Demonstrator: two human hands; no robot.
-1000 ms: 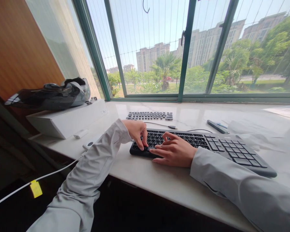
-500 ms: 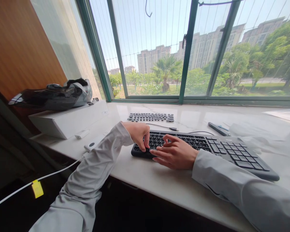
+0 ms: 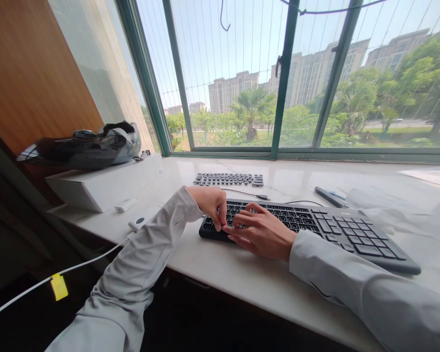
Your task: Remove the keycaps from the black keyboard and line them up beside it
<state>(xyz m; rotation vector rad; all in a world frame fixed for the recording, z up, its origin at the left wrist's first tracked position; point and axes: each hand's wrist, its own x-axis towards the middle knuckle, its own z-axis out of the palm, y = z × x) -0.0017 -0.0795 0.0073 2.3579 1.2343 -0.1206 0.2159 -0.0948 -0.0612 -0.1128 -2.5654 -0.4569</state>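
A black keyboard [image 3: 366, 247] lies along the front of the white counter. Its left and middle parts show bare key sockets, while keycaps sit on the number pad at right. Over the keyboard's front left corner, my left hand [image 3: 211, 204] is bent down with thumb and fingers pinched together. What they hold, if anything, is hidden. My right hand [image 3: 258, 231] rests across the keyboard's front edge, fingers apart and partly bent, one fingertip meeting the left hand's fingertips. Behind the keyboard, loose dark keycaps [image 3: 228, 179] are laid out in rows.
A USB plug [image 3: 263, 197] on a dark cable lies behind the keyboard. Pen-like tools [image 3: 331, 197] and clear plastic wrapping [image 3: 385, 210] are at right. At left, a white box [image 3: 102, 186] carries a dark visored object [image 3: 84, 146]. A white cable [image 3: 91, 258] hangs off the counter.
My right hand has shifted slightly left, and its finger now presses against my left fingertips. The small dark piece glimpsed there before is now covered. My left hand has barely moved.
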